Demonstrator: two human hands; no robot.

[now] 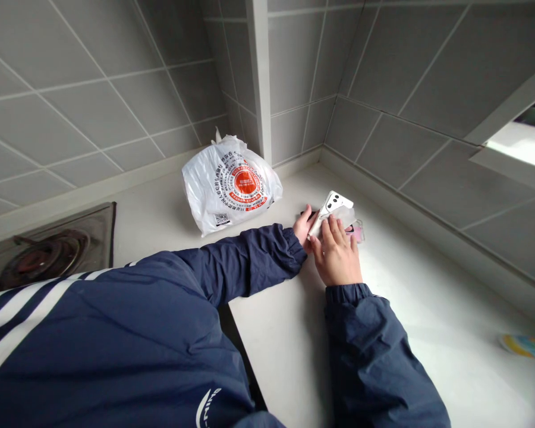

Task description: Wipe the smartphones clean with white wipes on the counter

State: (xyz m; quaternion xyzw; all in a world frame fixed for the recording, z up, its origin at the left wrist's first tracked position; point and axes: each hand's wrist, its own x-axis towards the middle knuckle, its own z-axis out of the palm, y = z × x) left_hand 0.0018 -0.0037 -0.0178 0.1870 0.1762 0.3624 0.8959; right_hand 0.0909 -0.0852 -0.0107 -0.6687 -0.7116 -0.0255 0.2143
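Note:
A white phone (327, 205) with dark camera lenses lies tilted over the counter, its back facing up. My left hand (302, 227) is closed around the phone's left edge; part of a dark object shows beside the thumb. Over the phone's back, my right hand (339, 252) presses a thin whitish tissue (345, 215) under its fingers, which are close together. Partly hidden behind the right hand is a clear and pink phone case (359, 230) on the counter.
A knotted white plastic bag (200, 193) with a red round print stands by the wall, left of my hands. Further left is a gas stove (100, 232). A colourful packet (528, 346) lies at the right on the white counter (428, 297). Grey tiled walls meet behind.

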